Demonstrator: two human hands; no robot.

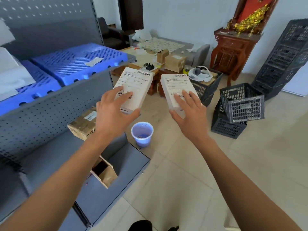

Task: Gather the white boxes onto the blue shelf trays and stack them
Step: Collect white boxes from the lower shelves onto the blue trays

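Head view: your left hand [115, 105] and right hand [188, 110] each gripped a seemingly light, rigid white box [135, 84] by its near end.

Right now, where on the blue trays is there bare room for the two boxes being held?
The near blue tray is bare except for a paper slip near its back right. The far blue tray is crowded at its left by white packages. Left hand and right hand each hold a white box.
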